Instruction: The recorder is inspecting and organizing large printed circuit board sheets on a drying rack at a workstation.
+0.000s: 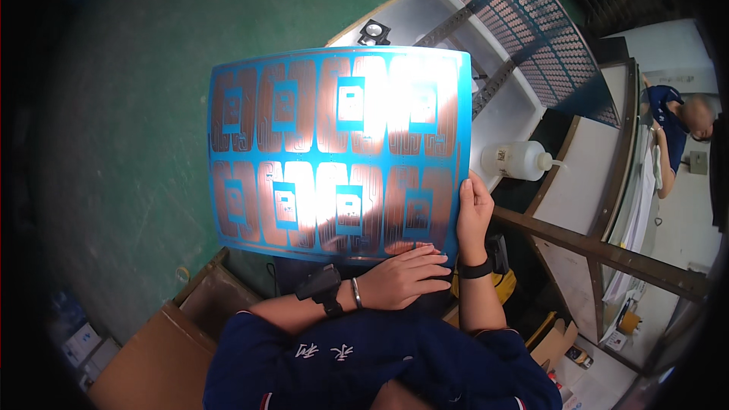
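Note:
A large blue circuit board panel (304, 157) with copper-coloured traces in two rows is held up in front of me, tilted so that a bright glare crosses its middle. My right hand (473, 216) grips its right edge near the lower corner; part of the fingers is hidden behind the panel. Along the bottom edge, my left hand (404, 277) lies with its fingers stretched out flat against the panel's lower right part. A silver bangle (356, 293) and a black device (323, 286) are on my left wrist, and a black band (476, 269) circles the right one.
At the right stands a pale bench (505, 121) with a white squeeze bottle (518, 160) and a small magnifier (373, 31). A larger copper-patterned panel (535, 30) leans behind it. Another person (670, 125) is at far right. Cardboard (152, 357) lies at lower left by the green floor (144, 144).

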`<act>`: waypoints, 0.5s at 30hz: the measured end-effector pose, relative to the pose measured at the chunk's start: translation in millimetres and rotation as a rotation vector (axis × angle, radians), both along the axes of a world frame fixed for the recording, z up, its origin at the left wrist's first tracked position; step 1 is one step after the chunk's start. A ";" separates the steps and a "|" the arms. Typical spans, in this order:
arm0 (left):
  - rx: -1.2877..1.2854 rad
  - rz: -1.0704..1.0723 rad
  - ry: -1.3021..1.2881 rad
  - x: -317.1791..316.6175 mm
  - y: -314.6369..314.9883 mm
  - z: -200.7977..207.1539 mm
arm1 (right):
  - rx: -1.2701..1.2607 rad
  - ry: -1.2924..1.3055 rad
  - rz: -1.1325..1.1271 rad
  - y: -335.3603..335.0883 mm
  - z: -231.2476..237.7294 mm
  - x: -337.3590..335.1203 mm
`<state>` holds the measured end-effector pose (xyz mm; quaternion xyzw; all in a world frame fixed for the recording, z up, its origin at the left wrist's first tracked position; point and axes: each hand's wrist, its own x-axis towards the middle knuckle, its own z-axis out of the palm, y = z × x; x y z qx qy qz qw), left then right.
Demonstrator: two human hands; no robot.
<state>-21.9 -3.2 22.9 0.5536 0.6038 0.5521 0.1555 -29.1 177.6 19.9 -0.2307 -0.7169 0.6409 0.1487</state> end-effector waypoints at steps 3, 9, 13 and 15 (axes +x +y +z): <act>0.005 -0.075 0.009 6.6 -1.8 -1.8 | -0.034 0.006 -0.001 1.2 -0.5 -1.8; 0.016 -0.168 -0.029 17.6 -6.6 -4.7 | -0.079 0.021 0.017 -0.8 3.2 -1.4; 0.012 -0.182 -0.041 20.0 -8.2 -4.1 | -0.070 0.033 0.015 -0.6 2.4 0.2; 0.007 -0.186 -0.029 20.5 -9.1 -4.5 | -0.067 0.031 0.015 -1.0 3.5 0.5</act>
